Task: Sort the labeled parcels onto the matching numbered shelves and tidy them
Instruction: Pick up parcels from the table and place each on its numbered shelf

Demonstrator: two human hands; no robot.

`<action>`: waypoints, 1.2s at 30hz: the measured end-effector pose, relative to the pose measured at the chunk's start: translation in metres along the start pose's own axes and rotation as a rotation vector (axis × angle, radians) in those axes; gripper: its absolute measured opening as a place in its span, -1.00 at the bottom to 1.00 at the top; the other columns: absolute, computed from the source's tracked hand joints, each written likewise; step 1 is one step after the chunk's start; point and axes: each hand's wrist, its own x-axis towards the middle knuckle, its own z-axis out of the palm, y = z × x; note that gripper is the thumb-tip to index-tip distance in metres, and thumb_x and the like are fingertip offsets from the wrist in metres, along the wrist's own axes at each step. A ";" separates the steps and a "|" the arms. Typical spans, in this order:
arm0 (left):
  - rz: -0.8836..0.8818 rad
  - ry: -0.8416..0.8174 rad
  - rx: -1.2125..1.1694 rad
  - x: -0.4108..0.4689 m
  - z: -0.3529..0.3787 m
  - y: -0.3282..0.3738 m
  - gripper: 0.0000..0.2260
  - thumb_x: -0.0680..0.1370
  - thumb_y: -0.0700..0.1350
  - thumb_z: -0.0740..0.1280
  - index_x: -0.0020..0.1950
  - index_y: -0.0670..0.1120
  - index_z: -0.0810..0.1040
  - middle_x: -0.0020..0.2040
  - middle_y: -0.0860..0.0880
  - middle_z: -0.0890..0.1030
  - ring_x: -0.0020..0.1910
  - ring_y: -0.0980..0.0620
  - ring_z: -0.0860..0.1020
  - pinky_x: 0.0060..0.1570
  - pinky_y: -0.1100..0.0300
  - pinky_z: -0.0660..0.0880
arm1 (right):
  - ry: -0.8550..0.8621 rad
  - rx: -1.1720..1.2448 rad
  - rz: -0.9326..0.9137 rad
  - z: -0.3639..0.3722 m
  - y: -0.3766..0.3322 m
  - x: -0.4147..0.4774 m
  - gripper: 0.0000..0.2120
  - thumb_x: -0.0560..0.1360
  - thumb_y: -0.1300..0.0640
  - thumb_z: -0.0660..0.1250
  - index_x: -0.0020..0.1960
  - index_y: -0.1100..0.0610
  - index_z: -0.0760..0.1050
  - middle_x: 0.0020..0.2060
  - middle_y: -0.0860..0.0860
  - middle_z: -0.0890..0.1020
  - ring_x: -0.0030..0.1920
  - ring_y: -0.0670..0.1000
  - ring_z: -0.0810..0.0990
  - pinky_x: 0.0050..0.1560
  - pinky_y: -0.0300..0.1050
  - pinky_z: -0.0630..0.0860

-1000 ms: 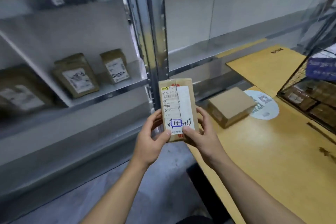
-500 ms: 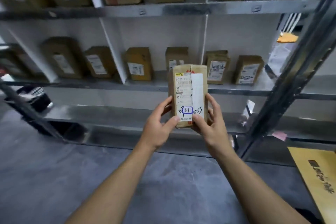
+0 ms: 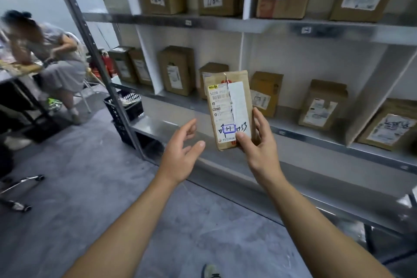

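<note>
I hold a small brown cardboard parcel upright in front of the metal shelving, its white label with handwritten numbers facing me. My right hand grips its lower right corner, thumb on the label and fingers behind. My left hand hovers just left of the parcel with relaxed fingers, touching nothing. Behind the parcel, the middle shelf carries several labeled brown parcels standing upright, such as one parcel to the left. The upper shelf holds more.
A grey shelf upright stands at left, with a black crate at its foot. A seated person is at a table on the far left. A chair base lies on the grey floor. The bottom shelf is bare metal.
My left hand has let go of the parcel and moved off to the left. The view has swung left along the shelving, away from the yellow table.
</note>
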 end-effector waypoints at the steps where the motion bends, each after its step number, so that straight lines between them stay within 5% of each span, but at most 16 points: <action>1: -0.007 0.004 0.031 0.010 -0.014 -0.009 -0.52 0.57 -0.16 0.37 0.41 0.17 0.34 0.36 0.07 0.47 0.31 0.19 0.45 0.08 0.49 0.40 | -0.006 -0.002 -0.005 0.012 0.004 0.012 -0.39 0.52 0.06 0.41 0.35 -0.51 0.30 0.42 -0.11 0.46 0.41 0.03 0.48 0.31 0.24 0.52; 6: -0.009 0.019 0.199 0.076 -0.087 -0.047 -0.49 0.54 -0.02 0.39 0.46 0.10 0.34 0.34 0.06 0.47 0.29 0.16 0.46 0.25 0.11 0.44 | -0.060 -0.002 -0.043 0.082 0.025 0.082 -0.39 0.55 0.10 0.39 0.40 -0.46 0.28 0.42 -0.17 0.44 0.42 0.00 0.47 0.30 0.22 0.53; 12: -0.099 0.059 0.355 0.140 -0.182 -0.092 -0.51 0.57 -0.03 0.37 0.48 0.10 0.34 0.33 0.06 0.49 0.29 0.14 0.45 0.28 0.11 0.41 | -0.115 0.025 -0.068 0.180 0.038 0.168 -0.40 0.49 -0.03 0.43 0.38 -0.47 0.28 0.39 -0.14 0.50 0.38 0.04 0.51 0.28 0.27 0.53; 20: -0.180 0.131 0.405 0.187 -0.302 -0.158 -0.52 0.56 -0.06 0.38 0.47 0.05 0.37 0.32 0.01 0.49 0.29 0.07 0.46 0.26 0.09 0.39 | -0.186 0.057 -0.053 0.312 0.068 0.233 -0.41 0.56 0.19 0.41 0.38 -0.37 0.33 0.32 -0.14 0.53 0.31 -0.07 0.55 0.16 0.18 0.62; 25: -0.022 0.059 0.657 0.253 -0.383 -0.194 -0.52 0.58 0.01 0.35 0.48 0.01 0.34 0.37 -0.04 0.46 0.35 0.00 0.42 0.32 0.08 0.35 | -0.149 0.094 -0.101 0.404 0.073 0.272 -0.42 0.57 0.25 0.39 0.31 -0.36 0.32 0.32 -0.13 0.51 0.32 -0.06 0.54 0.19 0.13 0.62; 31: 0.064 -0.079 0.982 0.344 -0.476 -0.215 -0.50 0.56 0.12 0.25 0.49 0.08 0.29 0.35 -0.03 0.45 0.31 -0.08 0.40 0.26 -0.06 0.40 | -0.051 0.046 -0.132 0.501 0.071 0.320 -0.40 0.58 0.22 0.38 0.49 -0.16 0.26 0.34 -0.14 0.49 0.36 -0.01 0.52 0.23 0.15 0.59; 36: 0.137 -0.141 1.175 0.404 -0.520 -0.223 -0.52 0.58 0.12 0.22 0.49 0.06 0.28 0.34 -0.06 0.45 0.28 -0.11 0.43 0.24 -0.12 0.42 | 0.032 0.002 -0.170 0.549 0.069 0.366 -0.41 0.57 0.18 0.39 0.43 -0.27 0.26 0.39 -0.13 0.46 0.40 -0.01 0.48 0.27 0.15 0.57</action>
